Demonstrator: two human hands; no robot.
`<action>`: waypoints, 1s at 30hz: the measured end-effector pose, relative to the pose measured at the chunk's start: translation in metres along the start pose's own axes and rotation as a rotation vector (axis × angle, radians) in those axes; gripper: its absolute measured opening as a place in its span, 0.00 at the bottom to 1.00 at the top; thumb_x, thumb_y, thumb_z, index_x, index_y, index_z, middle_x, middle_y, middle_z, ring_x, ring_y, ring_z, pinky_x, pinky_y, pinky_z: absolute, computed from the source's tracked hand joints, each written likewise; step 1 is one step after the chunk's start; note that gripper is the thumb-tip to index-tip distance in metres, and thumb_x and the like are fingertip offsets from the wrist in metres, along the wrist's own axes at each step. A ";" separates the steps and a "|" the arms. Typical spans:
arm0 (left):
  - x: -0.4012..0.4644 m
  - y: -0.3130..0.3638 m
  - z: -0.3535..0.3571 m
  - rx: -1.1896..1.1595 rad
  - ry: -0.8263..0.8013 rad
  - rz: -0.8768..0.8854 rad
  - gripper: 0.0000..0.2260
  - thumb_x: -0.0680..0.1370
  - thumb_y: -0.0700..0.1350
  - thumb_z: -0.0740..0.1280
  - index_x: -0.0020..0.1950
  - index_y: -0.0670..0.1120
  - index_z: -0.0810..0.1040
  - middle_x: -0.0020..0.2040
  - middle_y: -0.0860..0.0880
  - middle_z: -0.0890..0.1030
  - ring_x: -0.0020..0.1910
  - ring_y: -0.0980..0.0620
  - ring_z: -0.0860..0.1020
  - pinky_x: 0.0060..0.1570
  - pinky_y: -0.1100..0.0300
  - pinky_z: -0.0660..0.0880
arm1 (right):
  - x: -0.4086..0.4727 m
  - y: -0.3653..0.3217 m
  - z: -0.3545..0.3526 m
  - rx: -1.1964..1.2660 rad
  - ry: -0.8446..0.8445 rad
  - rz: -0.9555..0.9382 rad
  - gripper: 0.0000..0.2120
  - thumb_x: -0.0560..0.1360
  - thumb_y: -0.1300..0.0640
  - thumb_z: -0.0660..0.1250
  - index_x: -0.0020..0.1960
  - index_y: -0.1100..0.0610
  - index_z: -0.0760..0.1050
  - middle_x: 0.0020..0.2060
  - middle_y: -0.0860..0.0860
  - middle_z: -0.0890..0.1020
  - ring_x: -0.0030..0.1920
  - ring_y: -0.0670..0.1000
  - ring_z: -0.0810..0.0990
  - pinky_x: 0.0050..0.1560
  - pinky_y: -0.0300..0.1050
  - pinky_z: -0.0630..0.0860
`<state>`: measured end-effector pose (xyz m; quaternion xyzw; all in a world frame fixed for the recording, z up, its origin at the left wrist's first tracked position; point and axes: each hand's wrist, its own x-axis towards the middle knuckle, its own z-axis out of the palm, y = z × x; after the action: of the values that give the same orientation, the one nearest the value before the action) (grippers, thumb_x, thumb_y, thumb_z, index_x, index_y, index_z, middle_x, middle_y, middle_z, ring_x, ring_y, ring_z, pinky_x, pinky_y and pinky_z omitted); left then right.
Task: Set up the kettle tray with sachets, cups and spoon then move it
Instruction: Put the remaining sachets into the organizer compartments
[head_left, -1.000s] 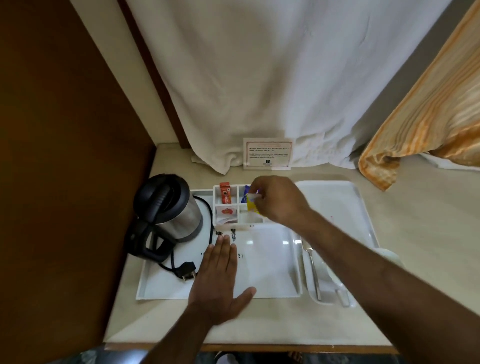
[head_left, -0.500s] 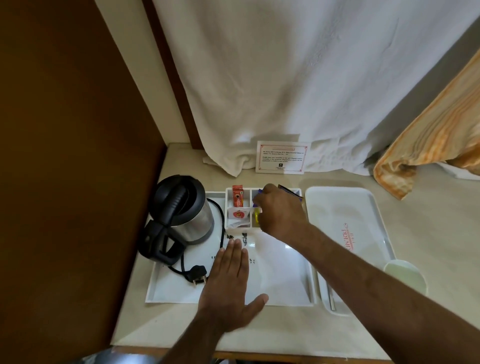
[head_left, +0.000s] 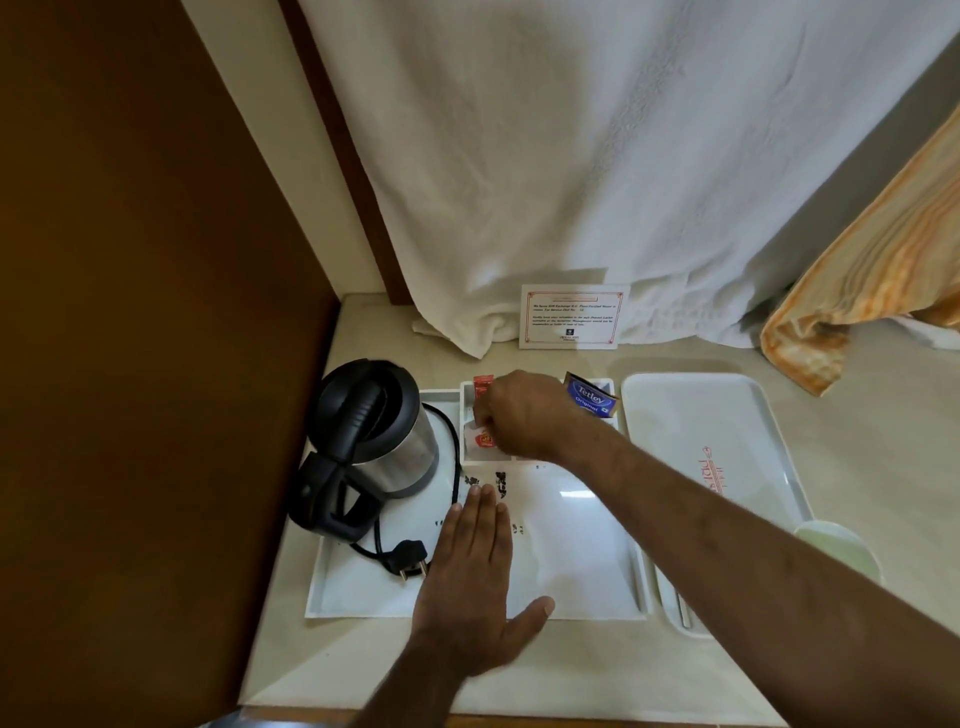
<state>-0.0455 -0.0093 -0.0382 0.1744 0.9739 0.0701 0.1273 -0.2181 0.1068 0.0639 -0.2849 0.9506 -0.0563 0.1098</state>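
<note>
The white kettle tray (head_left: 571, 577) lies on the counter with a black and steel kettle (head_left: 374, 431) at its left. At the tray's back sits a divided sachet holder (head_left: 615, 415). A red sachet (head_left: 482, 387) and a white sachet with a red logo (head_left: 484, 442) stand in its left compartments, and a blue Tetley sachet (head_left: 592, 397) leans in the right one. My right hand (head_left: 524, 415) hovers over the holder, fingertips pinched on the top of the white sachet. My left hand (head_left: 478, 566) lies flat on the tray's front, holding nothing.
A second white tray (head_left: 711, 457) lies to the right, with a spoon (head_left: 681, 608) at its front edge and a pale cup (head_left: 839, 548) beside it. The kettle's cord and plug (head_left: 410, 558) rest on the tray. A printed card (head_left: 571, 317), white curtain and brown wall panel close in behind and left.
My right hand has shifted left from the holder's middle compartment to the left one, uncovering the blue Tetley sachet. The yellow sachet it held is no longer visible. My left hand stays flat.
</note>
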 end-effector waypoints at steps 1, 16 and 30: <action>0.000 0.000 0.000 0.002 0.008 0.005 0.45 0.75 0.74 0.41 0.80 0.41 0.41 0.81 0.42 0.38 0.80 0.42 0.37 0.75 0.45 0.41 | 0.004 0.000 -0.003 -0.004 -0.013 0.002 0.08 0.73 0.53 0.69 0.51 0.50 0.82 0.44 0.52 0.83 0.43 0.54 0.81 0.39 0.46 0.75; -0.001 -0.001 0.005 0.047 0.032 0.032 0.44 0.78 0.70 0.47 0.79 0.36 0.50 0.80 0.35 0.47 0.80 0.39 0.46 0.75 0.43 0.48 | -0.102 0.065 -0.065 0.154 -0.141 0.159 0.12 0.69 0.45 0.72 0.39 0.53 0.79 0.35 0.48 0.80 0.37 0.49 0.77 0.37 0.42 0.73; -0.029 -0.010 -0.024 0.088 0.165 0.000 0.39 0.81 0.66 0.45 0.78 0.34 0.53 0.79 0.34 0.52 0.80 0.37 0.50 0.75 0.42 0.50 | -0.101 0.109 0.020 0.081 -0.429 0.604 0.08 0.56 0.60 0.71 0.31 0.57 0.72 0.28 0.50 0.76 0.28 0.51 0.75 0.27 0.37 0.67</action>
<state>-0.0293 -0.0313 -0.0109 0.1735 0.9832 0.0413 0.0387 -0.1887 0.2527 0.0439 0.0078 0.9441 0.0020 0.3295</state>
